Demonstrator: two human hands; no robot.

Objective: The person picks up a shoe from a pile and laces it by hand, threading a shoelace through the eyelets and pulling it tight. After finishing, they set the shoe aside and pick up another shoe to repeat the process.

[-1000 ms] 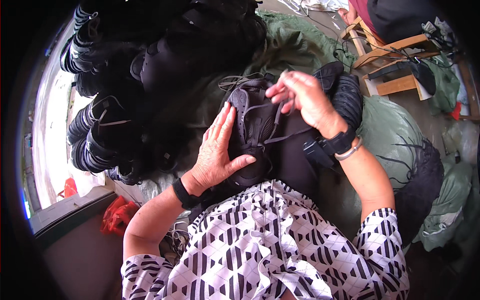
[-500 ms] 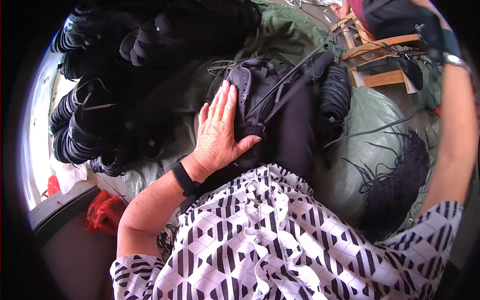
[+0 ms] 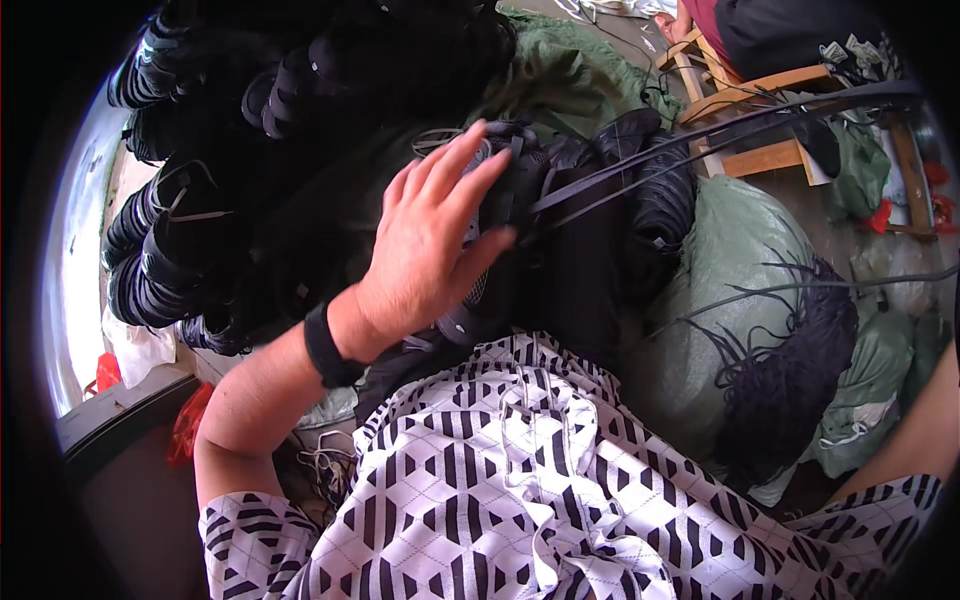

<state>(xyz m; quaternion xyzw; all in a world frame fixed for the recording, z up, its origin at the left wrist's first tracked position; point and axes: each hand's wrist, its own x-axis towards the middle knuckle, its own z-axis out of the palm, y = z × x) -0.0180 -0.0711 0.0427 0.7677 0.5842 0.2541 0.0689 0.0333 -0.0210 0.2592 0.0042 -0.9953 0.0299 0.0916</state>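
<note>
A black and grey lace-up shoe [image 3: 522,180] lies on my dark-clothed lap, partly covered by my left hand [image 3: 428,232]. That hand is open, its fingers stretched and a little apart, over the shoe's left side; whether it still touches cannot be told. From the shoe a long dark shoelace [image 3: 700,143] runs taut in doubled strands to the right edge. My right hand is out of view; only its forearm [image 3: 912,425] shows at the lower right.
Stacks of black shoes [image 3: 150,235] fill the left side. Right of my lap are more nested shoes [image 3: 662,195], a pale green sack [image 3: 745,225] and a bundle of dark laces [image 3: 785,385]. A wooden stool [image 3: 760,92] stands farther off, beside another person's leg [image 3: 683,22].
My right hand has swung out of view past the right edge, and the shoelace now stretches that way. My left hand has lifted from lying flat on the shoe and tilted.
</note>
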